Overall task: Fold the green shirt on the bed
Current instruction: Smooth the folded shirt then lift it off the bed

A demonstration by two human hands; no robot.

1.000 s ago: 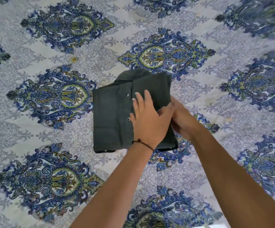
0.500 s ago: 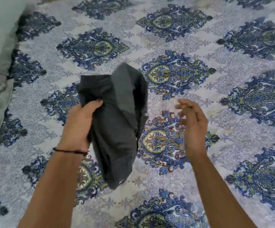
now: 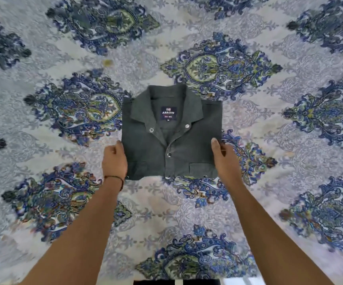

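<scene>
Pinching folded green shirt [image 3: 187, 153] edges, left hand [image 3: 114, 160], right hand [image 3: 225, 159], patterned bedsheet [image 3: 289, 120] around.

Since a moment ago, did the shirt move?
Yes. The green shirt was hanging from the left hand above the bedsheet; now it lies flat, collar up, with the right hand on its other edge.

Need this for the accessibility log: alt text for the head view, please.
A dark green snap-button shirt lies folded into a neat rectangle, collar up, on a blue-and-white paisley bedsheet. The left hand and right hand grip its left and right edges.
</scene>
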